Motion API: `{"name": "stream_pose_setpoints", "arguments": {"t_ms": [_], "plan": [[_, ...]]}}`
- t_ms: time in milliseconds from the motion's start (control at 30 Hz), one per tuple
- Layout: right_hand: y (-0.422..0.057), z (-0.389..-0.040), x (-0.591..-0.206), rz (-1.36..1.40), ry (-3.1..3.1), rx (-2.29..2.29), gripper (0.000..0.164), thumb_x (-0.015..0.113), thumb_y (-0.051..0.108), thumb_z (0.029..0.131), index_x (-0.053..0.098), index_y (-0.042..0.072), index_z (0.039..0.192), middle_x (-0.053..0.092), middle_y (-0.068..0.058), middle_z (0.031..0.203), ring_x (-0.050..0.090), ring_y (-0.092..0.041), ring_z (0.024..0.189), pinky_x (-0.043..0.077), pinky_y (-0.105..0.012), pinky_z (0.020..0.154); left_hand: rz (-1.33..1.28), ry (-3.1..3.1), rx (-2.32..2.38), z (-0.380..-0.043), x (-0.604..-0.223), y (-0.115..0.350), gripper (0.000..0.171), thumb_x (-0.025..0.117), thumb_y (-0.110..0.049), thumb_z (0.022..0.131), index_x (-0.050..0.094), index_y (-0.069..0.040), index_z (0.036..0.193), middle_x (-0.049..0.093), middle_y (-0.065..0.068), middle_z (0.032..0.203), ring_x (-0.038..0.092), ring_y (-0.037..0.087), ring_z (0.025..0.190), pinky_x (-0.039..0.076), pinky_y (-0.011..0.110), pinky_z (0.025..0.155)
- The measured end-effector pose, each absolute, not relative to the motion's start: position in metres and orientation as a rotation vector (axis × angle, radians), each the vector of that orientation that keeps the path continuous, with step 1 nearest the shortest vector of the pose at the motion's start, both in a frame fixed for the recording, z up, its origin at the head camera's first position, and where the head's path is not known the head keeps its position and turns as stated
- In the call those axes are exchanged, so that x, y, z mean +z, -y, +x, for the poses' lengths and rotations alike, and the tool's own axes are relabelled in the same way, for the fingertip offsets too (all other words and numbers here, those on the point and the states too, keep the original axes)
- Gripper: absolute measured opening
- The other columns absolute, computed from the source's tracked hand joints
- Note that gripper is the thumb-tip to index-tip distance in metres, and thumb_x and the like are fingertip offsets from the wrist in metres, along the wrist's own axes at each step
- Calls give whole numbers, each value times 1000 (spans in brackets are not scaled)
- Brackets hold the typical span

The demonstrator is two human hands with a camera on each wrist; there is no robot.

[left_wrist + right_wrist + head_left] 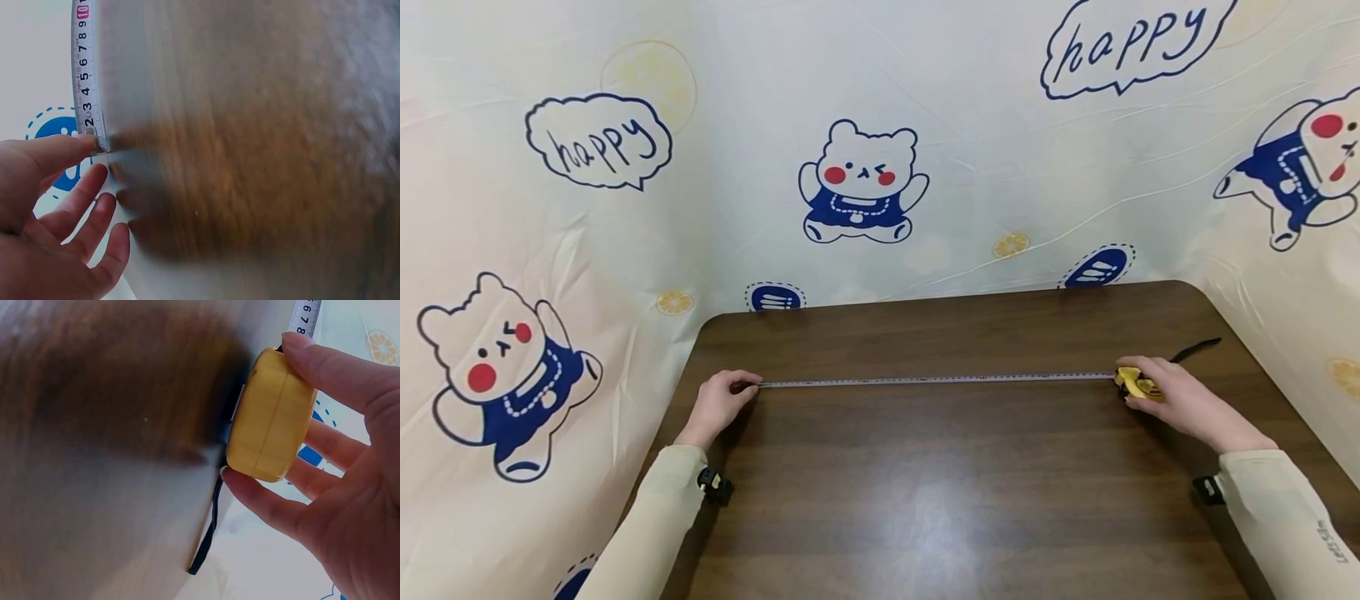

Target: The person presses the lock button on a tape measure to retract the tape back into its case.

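Nearest, the cream sleeves (647, 521) reached in from both lower corners over the brown table (940, 492), with a small black device (715, 487) at the left cuff and another (1208, 490) at the right. Past them, the left hand (715, 408) pinched the free end of the measuring tape (925, 382), its thumb laid over the low numbers; in the left wrist view the other visible fingers were apart and loosely bent, likely because so thin a strip needed only a tip grip. The right hand (1187, 402) gripped the yellow case (269, 422), its fingers spread about the body and clamped on it, one tip beside the mouth where the strip came out, probably to steady the case against the spring's pull. With the hands set well apart, the strip ran between them across the table's far half, nearly straight, which I took to be the effect of tension from both ends; whether it touched the wood I could not tell. A black strap (1197, 349) trailed loose behind the case, out of the strip's way. Beyond the table's far edge hung a pale printed sheet (737, 208) with cartoon bears.
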State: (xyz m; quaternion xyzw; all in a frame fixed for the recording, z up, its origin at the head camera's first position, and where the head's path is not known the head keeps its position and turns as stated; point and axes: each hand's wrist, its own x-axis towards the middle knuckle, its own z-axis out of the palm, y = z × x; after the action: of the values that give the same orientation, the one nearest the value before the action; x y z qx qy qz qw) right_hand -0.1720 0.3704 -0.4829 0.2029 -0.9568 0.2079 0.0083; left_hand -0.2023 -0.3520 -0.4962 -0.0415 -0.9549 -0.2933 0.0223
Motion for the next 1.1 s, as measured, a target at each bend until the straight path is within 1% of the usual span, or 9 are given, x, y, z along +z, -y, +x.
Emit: {"name": "stream_pose_setpoints", "arguments": {"t_ms": [67,133,200,367,500,633,867,1100], "plan": [[-371,-173,-484,690,2934,639,53,85,4,84,59,4,130,63,-26,119,61,-45,106,50,-64,87,-116,2969,-908,-201,-496,354,16,70,-6,98,77,-2,111,69,24,116,61,42,112,47,60,99],[-371,-173,-485,736,2889,622,49,87,2,82,63,6,125,65,-22,115,62,-41,103,51,-61,83,-117,2976,-906,-200,-495,355,15,70,-6,97,77,-2,110,70,23,115,61,42,111,47,60,98],[-371,-173,-485,766,2866,617,46,87,0,79,65,7,120,64,-21,114,61,-40,102,51,-60,82,-123,2978,-901,-200,-494,356,14,71,-5,97,77,-2,108,70,23,114,62,41,109,47,60,97],[-372,-172,-486,795,2870,599,43,88,-2,77,68,8,113,62,-23,116,59,-43,102,50,-62,82,-134,2983,-884,-197,-492,356,11,72,-4,95,78,-3,104,73,20,110,65,38,104,50,57,92],[-372,-172,-487,813,2854,587,38,88,-2,77,71,7,109,62,-23,114,59,-41,100,51,-61,81,-133,2993,-877,-194,-491,357,10,73,-3,95,79,-5,103,76,18,108,67,34,99,52,54,90],[-373,-173,-489,845,2826,569,34,88,-2,76,72,9,103,62,-21,110,60,-40,97,50,-59,79,-146,2992,-872,-190,-491,358,10,73,-4,95,79,-5,103,76,17,107,67,34,99,53,54,90],[-374,-171,-489,883,2793,522,33,89,-3,74,72,10,100,62,-22,107,61,-41,95,51,-61,78,-158,2989,-864,-186,-491,361,9,74,-6,96,80,-7,103,77,15,108,68,34,101,52,55,92],[-373,-170,-481,895,2763,512,35,89,-3,73,74,9,102,62,-30,113,60,-49,99,49,-66,81,-148,2981,-877,-182,-487,364,9,75,-8,96,80,-9,103,77,13,107,68,33,102,51,56,93]]}}
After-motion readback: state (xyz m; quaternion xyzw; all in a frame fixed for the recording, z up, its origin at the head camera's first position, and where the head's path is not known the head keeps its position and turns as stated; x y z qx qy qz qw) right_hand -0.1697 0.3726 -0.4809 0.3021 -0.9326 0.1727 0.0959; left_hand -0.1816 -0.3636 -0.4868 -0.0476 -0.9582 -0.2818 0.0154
